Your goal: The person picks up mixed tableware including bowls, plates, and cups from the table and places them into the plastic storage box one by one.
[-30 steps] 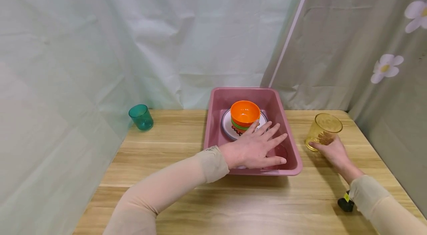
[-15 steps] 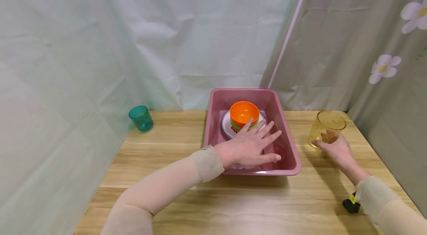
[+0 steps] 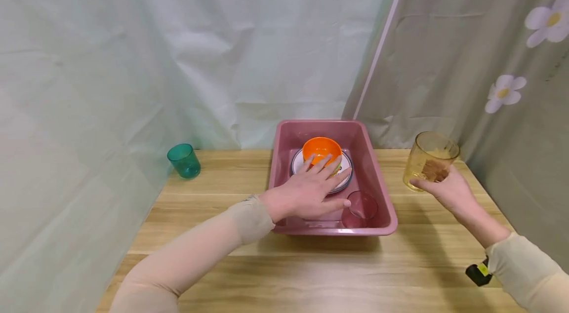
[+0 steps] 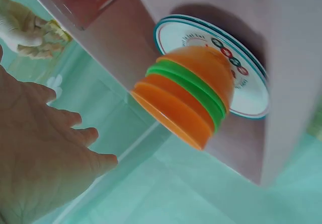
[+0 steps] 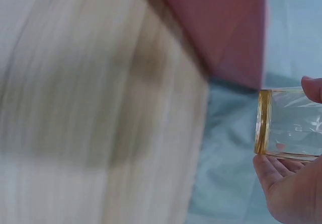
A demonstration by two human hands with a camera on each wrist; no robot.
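Note:
My right hand [image 3: 458, 197] grips a clear yellow drinking glass [image 3: 413, 167] from its right side, upright, just right of the pink tub. In the right wrist view, the thumb and fingers lie on opposite sides of the glass [image 5: 297, 126], raised off the wooden table. Spread and straight, my left hand [image 3: 306, 194] hovers over the tub's near left part, holding nothing. Inside the pink tub [image 3: 375, 170] a stack of orange and green bowls [image 4: 186, 95] sits on white plates [image 4: 249, 95] with dark blue rims. A clear reddish glass [image 3: 365, 204] stands in the tub's near right corner.
A teal tumbler [image 3: 184, 161] stands at the table's back left. Pale curtains [image 3: 266, 56] hang behind and along both sides of the wooden table [image 3: 311, 273]. A black device with a yellow label [image 3: 480, 273] is fixed at my right wrist.
My right hand has raised the yellow glass off the table. My left hand has drifted left over the tub, uncovering the reddish glass.

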